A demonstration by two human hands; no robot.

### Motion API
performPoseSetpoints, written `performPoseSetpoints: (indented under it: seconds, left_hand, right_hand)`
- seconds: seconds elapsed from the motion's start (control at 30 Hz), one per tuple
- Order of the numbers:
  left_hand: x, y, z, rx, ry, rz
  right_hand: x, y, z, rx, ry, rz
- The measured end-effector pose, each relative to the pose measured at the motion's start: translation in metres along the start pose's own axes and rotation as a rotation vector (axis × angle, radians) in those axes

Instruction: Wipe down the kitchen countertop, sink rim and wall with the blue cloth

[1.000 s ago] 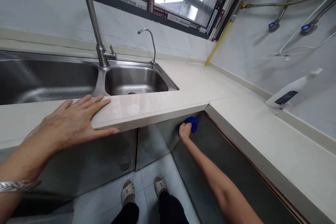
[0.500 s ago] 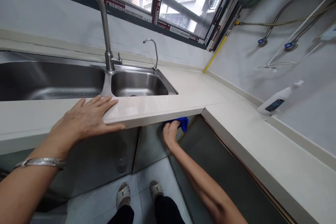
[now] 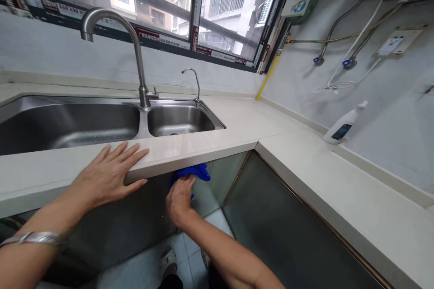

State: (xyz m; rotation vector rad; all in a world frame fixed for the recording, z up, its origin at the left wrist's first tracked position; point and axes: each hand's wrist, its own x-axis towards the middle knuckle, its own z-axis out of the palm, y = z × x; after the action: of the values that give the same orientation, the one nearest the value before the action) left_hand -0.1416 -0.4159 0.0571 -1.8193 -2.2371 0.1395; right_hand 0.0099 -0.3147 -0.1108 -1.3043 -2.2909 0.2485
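Fingers (image 3: pixel 130 151) of left hand (image 3: pixel 108 176): spread flat, palm down on the front edge of the desk (image 3: pixel 203 142), holding nothing. Thumb hangs over the desk lip. Metal bangle (image 3: pixel 34 238) on that wrist.

Right hand (image 3: pixel 179 196): below the desk overhang, fingers curled shut around a blue cloth (image 3: pixel 193 171). Cloth is pressed up against the underside or front face of the overhang, just right of the left thumb; which surface it touches is hard to tell from this angle. Part of the cloth sticks out past the knuckles toward the right.

Behind the cloth: grey cabinet front (image 3: pixel 135 216), with a darker panel (image 3: pixel 288 226) running along the corner return.

On the desk: double steel sink (image 3: pixel 74 119), large basin left, small basin right. Tall curved faucet (image 3: pixel 135 49) stands between the basins; smaller thin tap (image 3: pixel 195 81) at the back of the small basin. White spray bottle (image 3: pixel 342 126) lies against the right wall, well apart from both hands.

Window (image 3: pixel 190 4) above the sink. Hoses and fittings on the right wall. Sandalled foot (image 3: pixel 167 259) on tiled floor below.
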Motion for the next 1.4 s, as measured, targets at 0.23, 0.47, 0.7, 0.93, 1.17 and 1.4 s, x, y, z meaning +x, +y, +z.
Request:
performPoseSetpoints:
  seconds: [0.23, 0.47, 0.7, 0.93, 1.17, 1.4]
  left_hand:
    - [-0.058, -0.068, 0.022, -0.056, 0.121, -0.261]
    - [-0.090, -0.071, 0.015, 0.082, 0.126, -0.346]
    - [-0.091, -0.070, 0.019, 0.044, 0.091, -0.348]
    - [-0.091, -0.066, 0.012, 0.043, 0.020, -0.389]
    - [-0.090, -0.064, 0.012, 0.047, 0.025, -0.389]
    - [-0.090, -0.064, 0.016, 0.023, 0.072, -0.408]
  right_hand:
    - [-0.044, -0.092, 0.009, 0.093, -0.292, -0.182]
    - [-0.043, -0.065, -0.016, -0.127, -0.236, -0.399]
    - [-0.015, 0.015, -0.043, -0.263, -0.143, -0.627]
    - [0.002, 0.109, -0.061, -0.283, -0.032, -0.677]
    - [0.013, 0.188, -0.051, -0.136, 0.237, -0.265]
    - [0.033, 0.184, -0.052, 0.023, 0.395, 0.006]
